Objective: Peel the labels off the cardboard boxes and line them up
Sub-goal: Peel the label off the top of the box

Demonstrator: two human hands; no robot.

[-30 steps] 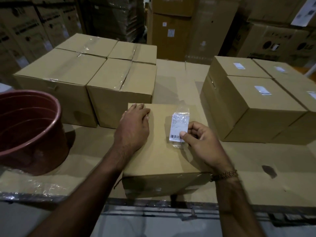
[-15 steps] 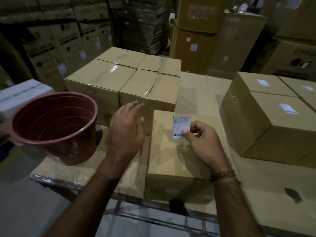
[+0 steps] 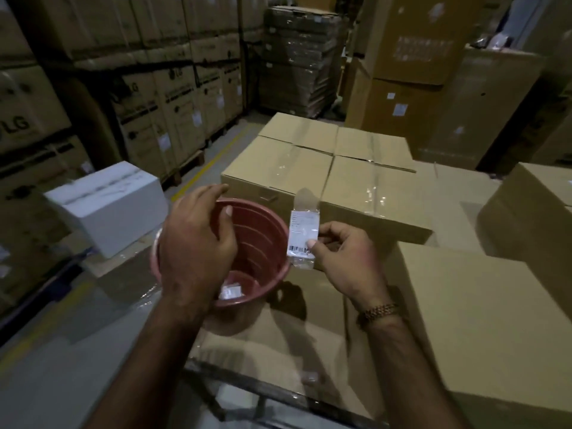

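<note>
- The right hand (image 3: pixel 346 258) pinches a white label (image 3: pixel 302 235) with its thumb and fingers, holding it up in the air beside the red bucket (image 3: pixel 263 230).
- The left hand (image 3: pixel 195 243) hangs over the bucket with loose fingers, holding nothing.
- 1 brown box (image 3: pixel 483 320) sits by the right arm.
</note>
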